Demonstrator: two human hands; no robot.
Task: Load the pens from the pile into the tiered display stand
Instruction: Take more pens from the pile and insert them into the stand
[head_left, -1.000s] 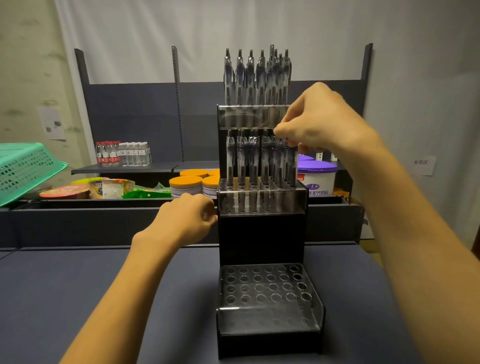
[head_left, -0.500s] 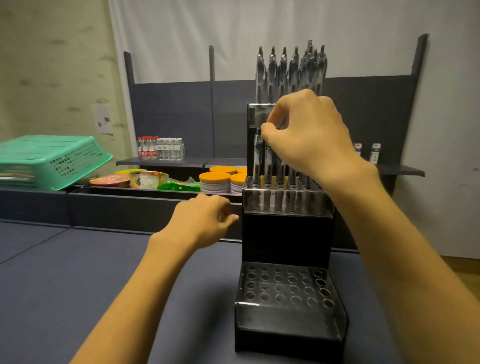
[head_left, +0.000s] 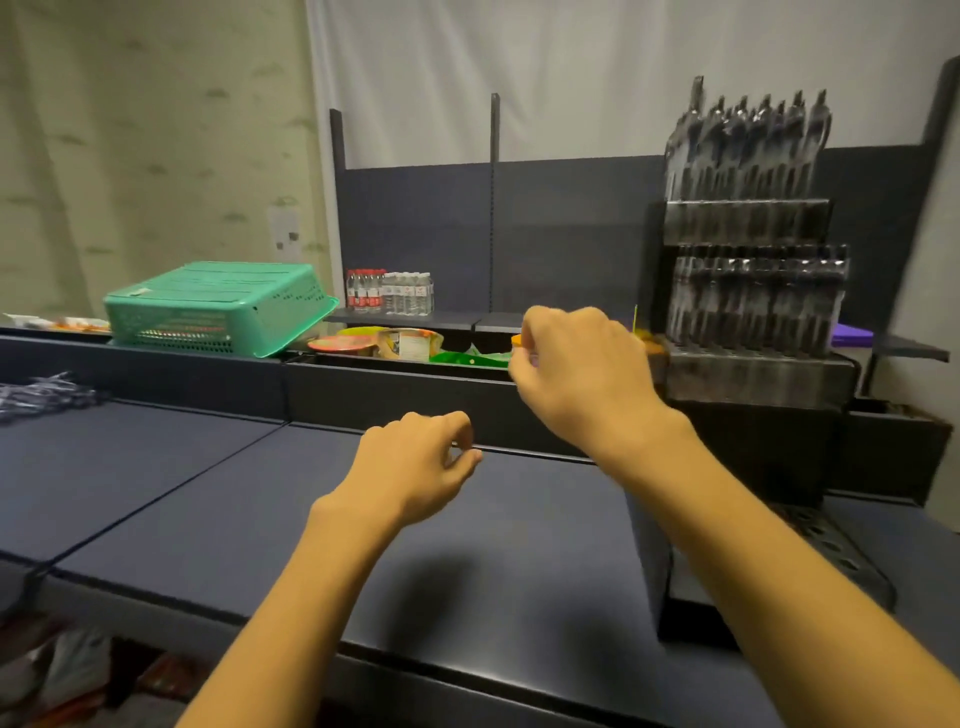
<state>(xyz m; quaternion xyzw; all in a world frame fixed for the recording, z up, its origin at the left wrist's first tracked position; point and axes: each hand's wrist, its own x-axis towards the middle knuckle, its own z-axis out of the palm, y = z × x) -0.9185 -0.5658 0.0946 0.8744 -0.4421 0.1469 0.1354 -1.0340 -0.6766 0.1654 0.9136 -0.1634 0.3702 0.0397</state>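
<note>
Head view, catalogue of contents. Tiered display stand (head_left: 753, 374): standing at 3 o'clock on the dark table (head_left: 208, 493); its top tier is carrying a row of upright pens (head_left: 748, 140), its middle tier is carrying a second full row, and its bottom tier (head_left: 831, 545), a perforated tray, is showing only open holes where it is visible past the right forearm. The whole stand is blurring in the frame.

Pen pile (head_left: 36, 395): lying at 9 o'clock on the table's far left edge, well apart from the stand and from both hands.

Green basket (head_left: 218, 306): sitting upside down at 10 o'clock on the ledge behind the table. Just beside it, toward 12 o'clock, a recessed bin is holding packaged goods (head_left: 410, 343) in red, yellow and green wrappers. A pack of small bottles (head_left: 389, 293) is standing on the shelf behind.

Left hand (head_left: 415, 467): hovering above the table at centre, fingers loosely curled, thumb and forefinger nearly meeting, holding nothing.

Right hand (head_left: 582, 369): hanging in the air at 1 o'clock, just left of the stand's middle tier, fingers curled downward, gripping nothing visible.
</note>
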